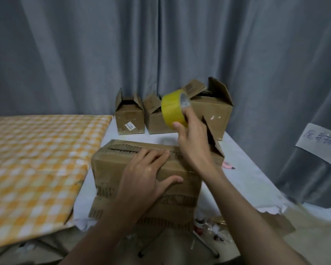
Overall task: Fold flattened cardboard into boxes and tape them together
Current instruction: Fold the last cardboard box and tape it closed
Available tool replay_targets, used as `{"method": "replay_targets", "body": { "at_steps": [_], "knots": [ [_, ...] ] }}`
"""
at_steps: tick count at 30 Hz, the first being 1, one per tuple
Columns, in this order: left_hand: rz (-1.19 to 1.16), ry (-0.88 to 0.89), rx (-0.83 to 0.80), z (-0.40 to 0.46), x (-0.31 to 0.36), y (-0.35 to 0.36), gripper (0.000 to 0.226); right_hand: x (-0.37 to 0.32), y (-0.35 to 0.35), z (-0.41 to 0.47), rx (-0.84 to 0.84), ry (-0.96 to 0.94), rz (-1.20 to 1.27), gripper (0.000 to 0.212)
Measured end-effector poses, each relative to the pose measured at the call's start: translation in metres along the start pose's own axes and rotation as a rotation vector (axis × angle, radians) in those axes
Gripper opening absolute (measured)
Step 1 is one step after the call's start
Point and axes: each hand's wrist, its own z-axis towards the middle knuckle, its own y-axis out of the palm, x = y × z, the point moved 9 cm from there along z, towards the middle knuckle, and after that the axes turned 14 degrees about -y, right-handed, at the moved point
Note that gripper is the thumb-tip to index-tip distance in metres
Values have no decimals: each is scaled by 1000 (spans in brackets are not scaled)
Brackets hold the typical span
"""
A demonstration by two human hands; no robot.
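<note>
While the grey curtain (65,54) hangs behind, the near cardboard box (122,178) sits on the white table (246,180), its top flaps closed under the flat, spread-fingered left hand (141,173). Above it, the right hand (191,134) grips the yellow tape roll (172,109). If that pressing palm eases, the flaps could spring apart and the tape would likely land crooked.

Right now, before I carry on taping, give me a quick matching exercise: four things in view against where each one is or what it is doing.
Things:
1. left hand
2. right hand
3. small box with a white label
4. checked orange cloth

States:
A. standing open by the curtain
B. holding the yellow tape roll
C. spread at the left
D. pressing flat on the near box

Pairs: 1-D, 2-B, 3-A, 4-C
</note>
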Motion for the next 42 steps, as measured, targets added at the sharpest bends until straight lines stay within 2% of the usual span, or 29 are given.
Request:
{"method": "replay_targets", "body": {
  "at_steps": [3,5,7,10,12,15,17,20,29,36,42],
  "knots": [
    [-61,-24,-41,5,-7,-7,67,-1,34,-4,-94,59,111,18],
    [-218,-87,-56,13,-20,-21,54,8,43,-9,-149,138,171,23],
    [-344,-185,7,21,-38,-39,41,13,45,-12,-186,162,203,25],
    [-373,-256,166,33,-57,-61,26,5,45,-13,-222,69,228,17],
    [-429,-262,191,42,-68,-68,13,-3,47,-13,-240,-7,243,14],
    [-441,-272,125,54,-78,-66,32,-10,52,-15,-296,-71,244,13],
    [-428,-247,84,56,-77,-64,36,-12,55,-17,-335,-101,211,15],
    [-420,-215,57,56,-72,-63,34,-10,57,-19,-363,-120,168,21],
    [-405,-155,199,51,-62,-75,28,-8,58,-20,-370,-130,158,28],
    [-412,-83,182,48,-52,-73,19,-12,57,-18,-357,-166,202,28],
    [-514,-222,167,48,-60,-70,23,-13,56,-17,-345,-189,169,20]
  ]
}}
